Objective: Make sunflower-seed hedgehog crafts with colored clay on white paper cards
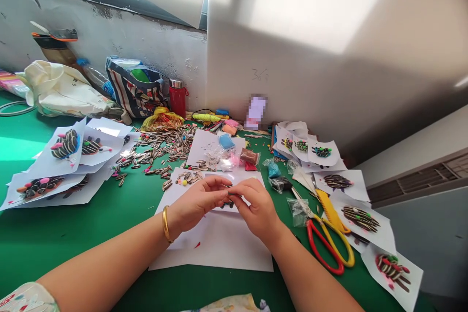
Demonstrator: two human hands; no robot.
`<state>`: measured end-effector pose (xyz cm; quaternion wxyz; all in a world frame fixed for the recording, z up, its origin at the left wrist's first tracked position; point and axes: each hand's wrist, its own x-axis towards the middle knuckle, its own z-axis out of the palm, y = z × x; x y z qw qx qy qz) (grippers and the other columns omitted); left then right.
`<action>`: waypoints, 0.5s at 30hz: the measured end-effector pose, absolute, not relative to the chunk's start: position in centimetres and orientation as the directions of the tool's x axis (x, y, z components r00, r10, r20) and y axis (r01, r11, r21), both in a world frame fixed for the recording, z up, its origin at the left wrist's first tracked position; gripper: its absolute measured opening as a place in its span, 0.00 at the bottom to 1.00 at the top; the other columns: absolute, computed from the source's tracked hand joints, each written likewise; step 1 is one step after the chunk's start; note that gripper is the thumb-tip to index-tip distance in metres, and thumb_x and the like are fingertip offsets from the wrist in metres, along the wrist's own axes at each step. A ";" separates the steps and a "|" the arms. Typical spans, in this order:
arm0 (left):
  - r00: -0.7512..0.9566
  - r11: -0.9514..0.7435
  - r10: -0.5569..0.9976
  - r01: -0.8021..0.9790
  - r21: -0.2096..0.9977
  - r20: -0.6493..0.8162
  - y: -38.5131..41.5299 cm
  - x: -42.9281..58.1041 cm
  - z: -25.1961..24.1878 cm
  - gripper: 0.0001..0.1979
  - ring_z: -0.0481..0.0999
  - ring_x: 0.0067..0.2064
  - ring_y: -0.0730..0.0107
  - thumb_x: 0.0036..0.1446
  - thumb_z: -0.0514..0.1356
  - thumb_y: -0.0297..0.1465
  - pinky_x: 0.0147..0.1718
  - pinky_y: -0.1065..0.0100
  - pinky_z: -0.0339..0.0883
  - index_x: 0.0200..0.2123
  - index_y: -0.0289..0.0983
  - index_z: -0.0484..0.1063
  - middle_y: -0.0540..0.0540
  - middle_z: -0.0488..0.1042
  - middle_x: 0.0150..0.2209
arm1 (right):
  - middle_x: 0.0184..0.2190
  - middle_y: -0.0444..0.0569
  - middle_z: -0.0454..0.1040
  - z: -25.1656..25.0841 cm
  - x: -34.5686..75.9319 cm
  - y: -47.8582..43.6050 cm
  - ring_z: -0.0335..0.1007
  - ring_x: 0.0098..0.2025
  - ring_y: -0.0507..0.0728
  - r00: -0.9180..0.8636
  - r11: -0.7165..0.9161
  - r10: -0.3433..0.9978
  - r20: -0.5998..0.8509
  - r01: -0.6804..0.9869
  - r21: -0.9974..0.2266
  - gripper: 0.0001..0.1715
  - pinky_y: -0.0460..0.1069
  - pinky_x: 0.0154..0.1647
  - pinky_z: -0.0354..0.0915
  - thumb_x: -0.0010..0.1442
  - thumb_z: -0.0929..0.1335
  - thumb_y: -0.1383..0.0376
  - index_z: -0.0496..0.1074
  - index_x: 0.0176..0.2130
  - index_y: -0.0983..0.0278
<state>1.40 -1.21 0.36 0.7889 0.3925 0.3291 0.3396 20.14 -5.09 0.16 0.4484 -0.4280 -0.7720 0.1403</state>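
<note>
My left hand (197, 203) and my right hand (256, 207) meet over a white sheet of paper (219, 246) on the green table (73, 234). Both are closed in a pinch, fingertips touching around a small dark striped sunflower seed (228, 186). A dark seed shape (229, 204) shows on the paper just under the fingers, mostly hidden. A gold bangle (166, 224) circles my left wrist.
A pile of loose sunflower seeds (161, 148) lies behind the paper. Finished seed pictures on paper lie at left (66, 148) and right (360, 219). Red and yellow scissors (329, 241) rest at right. Small clay bags (272, 170), a red bottle (178, 97) and bags (137, 87) line the wall.
</note>
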 end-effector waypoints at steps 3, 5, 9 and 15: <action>0.551 0.537 0.778 -0.335 0.774 -0.301 -1.0 1.3 0.6 0.16 0.76 0.37 0.71 0.53 0.69 0.34 0.39 0.69 0.67 0.45 0.38 0.75 0.46 0.76 0.37 | 0.36 0.47 0.76 0.0 20.2 -5.0 0.70 0.40 0.56 -0.169 0.530 0.833 0.526 0.515 -0.674 0.09 0.52 0.43 0.66 0.64 0.66 0.70 0.74 0.41 0.58; 0.550 0.550 0.780 -0.377 0.745 -0.298 -0.9 1.1 0.7 0.15 0.76 0.38 0.70 0.56 0.67 0.36 0.40 0.69 0.68 0.46 0.38 0.75 0.45 0.76 0.37 | 0.36 0.46 0.76 -0.3 20.2 -4.9 0.70 0.39 0.56 -0.116 0.475 0.864 0.489 0.509 -0.718 0.07 0.51 0.42 0.66 0.62 0.67 0.70 0.74 0.39 0.59; 0.596 0.553 0.768 -0.431 0.713 -0.235 -1.0 1.1 0.7 0.15 0.75 0.40 0.70 0.61 0.62 0.39 0.43 0.68 0.69 0.47 0.37 0.75 0.45 0.75 0.38 | 0.34 0.45 0.76 -0.7 20.0 -4.8 0.69 0.36 0.54 -0.089 0.400 0.908 0.409 0.470 -0.787 0.06 0.49 0.39 0.66 0.61 0.67 0.69 0.74 0.37 0.60; 0.576 0.484 0.798 -0.435 0.759 -0.179 -1.0 1.3 0.5 0.15 0.75 0.39 0.70 0.57 0.65 0.41 0.43 0.67 0.67 0.44 0.39 0.76 0.46 0.74 0.38 | 0.32 0.46 0.75 -0.2 20.2 -4.6 0.68 0.33 0.54 -0.022 0.326 0.938 0.346 0.397 -0.858 0.04 0.49 0.36 0.67 0.60 0.68 0.65 0.74 0.35 0.61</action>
